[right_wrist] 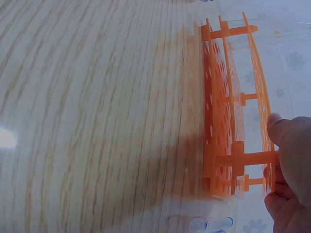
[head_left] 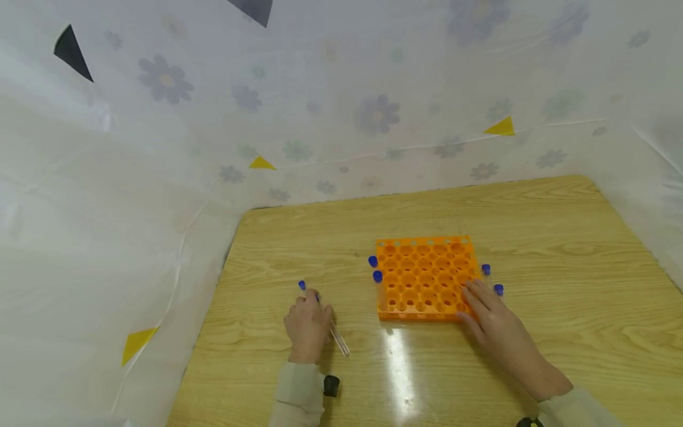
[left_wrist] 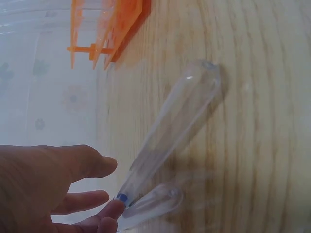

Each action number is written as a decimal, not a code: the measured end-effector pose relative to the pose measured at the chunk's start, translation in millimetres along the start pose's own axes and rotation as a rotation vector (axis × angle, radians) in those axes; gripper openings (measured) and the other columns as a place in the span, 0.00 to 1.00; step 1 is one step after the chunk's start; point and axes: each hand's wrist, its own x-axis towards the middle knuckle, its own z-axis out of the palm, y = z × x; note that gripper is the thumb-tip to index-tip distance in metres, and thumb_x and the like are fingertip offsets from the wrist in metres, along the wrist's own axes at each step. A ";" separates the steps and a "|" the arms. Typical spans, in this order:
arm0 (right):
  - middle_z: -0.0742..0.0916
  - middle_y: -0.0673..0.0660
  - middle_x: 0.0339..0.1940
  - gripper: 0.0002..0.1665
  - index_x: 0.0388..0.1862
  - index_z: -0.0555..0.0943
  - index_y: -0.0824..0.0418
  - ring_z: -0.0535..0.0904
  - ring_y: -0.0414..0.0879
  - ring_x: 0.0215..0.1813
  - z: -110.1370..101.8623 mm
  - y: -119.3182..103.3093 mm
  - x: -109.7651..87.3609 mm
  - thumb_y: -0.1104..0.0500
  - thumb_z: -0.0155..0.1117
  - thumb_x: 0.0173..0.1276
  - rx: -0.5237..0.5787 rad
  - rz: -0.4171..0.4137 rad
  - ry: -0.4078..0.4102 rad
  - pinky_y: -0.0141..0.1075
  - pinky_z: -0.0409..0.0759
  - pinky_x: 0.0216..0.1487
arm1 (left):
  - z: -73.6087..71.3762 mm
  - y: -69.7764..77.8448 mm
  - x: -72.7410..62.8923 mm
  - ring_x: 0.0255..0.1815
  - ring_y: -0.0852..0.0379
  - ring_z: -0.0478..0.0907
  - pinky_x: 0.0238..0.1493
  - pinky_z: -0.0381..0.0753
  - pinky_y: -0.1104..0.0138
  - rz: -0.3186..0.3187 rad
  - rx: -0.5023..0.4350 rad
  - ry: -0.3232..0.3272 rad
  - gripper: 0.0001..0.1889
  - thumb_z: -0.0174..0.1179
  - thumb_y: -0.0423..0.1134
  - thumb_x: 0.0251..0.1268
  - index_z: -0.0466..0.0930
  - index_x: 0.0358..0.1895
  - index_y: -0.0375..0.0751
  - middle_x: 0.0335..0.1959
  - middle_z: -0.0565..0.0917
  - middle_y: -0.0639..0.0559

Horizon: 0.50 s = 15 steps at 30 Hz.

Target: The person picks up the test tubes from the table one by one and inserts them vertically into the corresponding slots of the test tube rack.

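Note:
My left hand (head_left: 308, 323) is over two clear test tubes (head_left: 340, 341) with blue caps that lie on the table left of the rack. In the left wrist view its thumb stands apart from the fingers, and a fingertip is right at a blue cap (left_wrist: 122, 197). The nearer test tube (left_wrist: 175, 111) points its rounded end away from the hand. My right hand (head_left: 496, 332) rests on the right front corner of the orange test tube rack (head_left: 424, 317), fingers stretched over the top plate and thumb by the front edge.
Two blue-capped tubes (head_left: 377, 277) stand at the rack's left end. To its right are two more blue caps (head_left: 498, 289); rounded tube ends (right_wrist: 197, 224) show there in the right wrist view. Pale curtains (head_left: 320, 118) surround the wooden table (head_left: 299, 243) behind and at the sides.

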 end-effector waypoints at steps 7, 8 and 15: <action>0.79 0.70 0.63 0.30 0.57 0.79 0.76 0.75 0.67 0.64 0.5 0.0 -0.7 0.57 0.72 0.62 -0.004 0.003 0.002 0.56 0.76 0.58 | 4.1 3.2 -0.8 0.30 0.40 0.80 0.30 0.78 0.51 -0.010 0.057 -0.036 0.17 0.68 0.42 0.59 0.78 0.49 0.40 0.32 0.84 0.40; 0.79 0.70 0.63 0.29 0.57 0.79 0.76 0.75 0.67 0.64 0.7 0.2 -0.8 0.56 0.71 0.63 -0.003 0.001 0.005 0.56 0.76 0.59 | 4.9 3.8 -0.5 0.30 0.40 0.80 0.30 0.78 0.51 -0.005 0.062 -0.040 0.17 0.68 0.42 0.60 0.78 0.50 0.40 0.33 0.84 0.40; 0.79 0.70 0.62 0.29 0.56 0.79 0.76 0.75 0.67 0.64 1.4 1.1 -1.4 0.52 0.65 0.70 0.003 -0.004 0.016 0.51 0.71 0.67 | 10.6 6.5 0.3 0.28 0.40 0.81 0.27 0.77 0.50 0.019 0.057 -0.022 0.18 0.68 0.41 0.59 0.77 0.48 0.36 0.28 0.84 0.40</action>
